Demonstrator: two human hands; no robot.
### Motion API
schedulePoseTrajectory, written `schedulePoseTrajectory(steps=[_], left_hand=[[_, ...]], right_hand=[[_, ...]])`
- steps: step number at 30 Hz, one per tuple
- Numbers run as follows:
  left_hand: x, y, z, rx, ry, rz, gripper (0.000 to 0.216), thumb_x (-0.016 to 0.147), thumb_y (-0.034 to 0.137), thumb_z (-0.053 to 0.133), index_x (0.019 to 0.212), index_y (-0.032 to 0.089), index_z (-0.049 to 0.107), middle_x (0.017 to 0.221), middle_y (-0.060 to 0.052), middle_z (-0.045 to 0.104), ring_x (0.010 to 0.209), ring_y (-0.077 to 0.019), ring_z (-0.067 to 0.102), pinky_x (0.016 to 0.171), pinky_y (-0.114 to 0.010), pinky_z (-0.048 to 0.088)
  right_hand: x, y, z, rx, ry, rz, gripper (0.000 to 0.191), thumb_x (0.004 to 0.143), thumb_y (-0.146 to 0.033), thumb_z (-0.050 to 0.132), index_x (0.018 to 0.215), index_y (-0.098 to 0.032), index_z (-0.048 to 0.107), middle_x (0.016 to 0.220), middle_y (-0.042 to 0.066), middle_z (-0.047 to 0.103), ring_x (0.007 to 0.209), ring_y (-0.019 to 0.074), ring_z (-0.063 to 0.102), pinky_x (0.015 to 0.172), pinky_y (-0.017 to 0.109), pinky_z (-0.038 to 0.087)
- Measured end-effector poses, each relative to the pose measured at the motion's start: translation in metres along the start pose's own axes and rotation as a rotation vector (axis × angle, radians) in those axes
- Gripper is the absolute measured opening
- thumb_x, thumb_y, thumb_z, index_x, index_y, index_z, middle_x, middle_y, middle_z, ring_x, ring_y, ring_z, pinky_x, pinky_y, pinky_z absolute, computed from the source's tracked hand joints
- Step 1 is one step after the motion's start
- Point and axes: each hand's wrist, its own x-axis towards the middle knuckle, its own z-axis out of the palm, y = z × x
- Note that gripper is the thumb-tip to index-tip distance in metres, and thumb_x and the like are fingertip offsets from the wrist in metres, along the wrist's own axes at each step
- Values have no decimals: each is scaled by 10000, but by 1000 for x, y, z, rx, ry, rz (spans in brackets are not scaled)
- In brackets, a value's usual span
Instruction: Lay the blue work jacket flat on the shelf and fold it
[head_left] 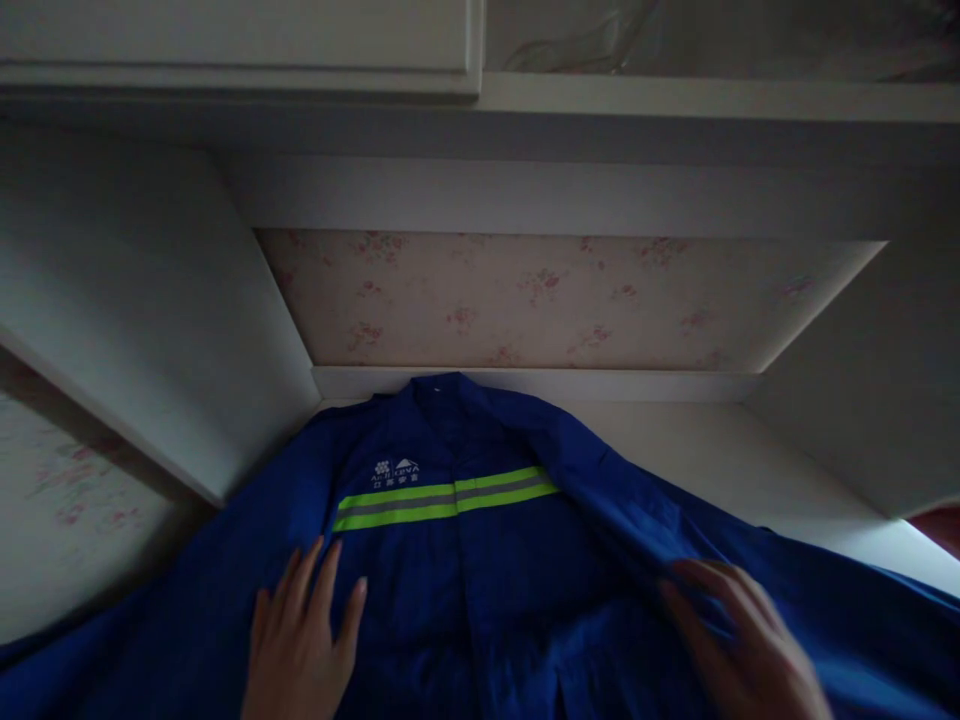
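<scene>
A blue work jacket (pixel 480 580) lies spread front-up on a white desk surface (pixel 735 460), its collar toward the back wall. A yellow-green and grey reflective stripe (pixel 446 497) crosses its chest under a small white logo (pixel 396 470). My left hand (pixel 300 640) lies flat on the jacket's left front, fingers apart. My right hand (pixel 742 640) rests on the right sleeve area, fingers spread and slightly blurred; nothing is gripped that I can see.
White side panels (pixel 150 320) enclose the desk nook on left and right. Floral wallpaper (pixel 540 300) covers the back wall. A white shelf and cabinet (pixel 247 50) hang overhead. The room is dim.
</scene>
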Motion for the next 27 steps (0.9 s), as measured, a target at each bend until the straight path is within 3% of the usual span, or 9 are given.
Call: schedulePoseTrajectory(steps=[2,4,7,10,13,16,19,24,27], left_hand=[[17,11,22,123,-153,0,634,946,492,255,1430,145,474,1544,-117,407,1441,-384,273,1103,-713,205],[36,12,37,207,-261,-19,629,953,484,236,1470,175,418,1573,-74,360,1462,-412,197,1079,-764,151],[60,0,47,251,-325,-23,619,966,479,222,1512,205,322,1605,-25,283,1473,-425,135,1076,-767,145],[80,-16,49,249,-326,4,616,974,467,209,1519,191,286,1613,-22,256,1467,-441,130,1066,-774,162],[96,-27,51,258,-317,60,617,973,456,198,1513,173,294,1613,-40,254,1461,-454,138,1057,-778,173],[103,-32,52,286,-328,92,614,968,440,206,1511,171,303,1610,-49,265,1461,-458,134,1062,-767,173],[101,-28,48,295,-322,91,583,966,403,248,1495,185,362,1593,-62,316,1453,-456,176,1072,-755,159],[89,10,32,114,-193,20,552,939,265,257,1347,46,556,1513,-216,421,1456,-460,154,1081,-746,-71],[81,61,20,-324,-198,-36,510,904,265,336,1249,21,621,1416,-258,509,1382,-435,341,1140,-655,87]], right_hand=[[21,-27,38,-30,-320,-156,361,943,-483,512,1249,-323,618,1306,82,610,1212,290,561,1031,516,453],[33,-48,77,-63,-630,-246,452,975,-515,429,1415,-417,465,1511,45,449,1387,339,387,1116,698,223],[40,-67,121,-82,-813,-255,527,1001,-568,284,1509,-434,254,1607,30,249,1468,364,196,1063,789,-58],[45,-80,141,-69,-786,-228,548,1004,-567,266,1521,-386,253,1609,54,210,1475,369,154,1033,773,-162],[54,-93,143,-23,-781,-211,544,1000,-532,329,1514,-353,303,1598,67,240,1470,377,173,1030,791,-139],[66,-90,131,32,-756,-148,532,985,-457,406,1498,-319,360,1569,43,343,1460,326,246,1125,735,27],[83,-55,111,57,-603,-94,534,960,-387,452,1471,-236,430,1549,70,387,1444,273,300,1188,540,226],[110,17,82,184,-391,90,477,888,-353,517,1299,-131,612,1396,162,547,1320,341,459,1148,524,295],[104,20,84,304,-365,164,408,894,-420,518,1136,-144,695,1226,153,652,1184,341,558,1079,512,366]])
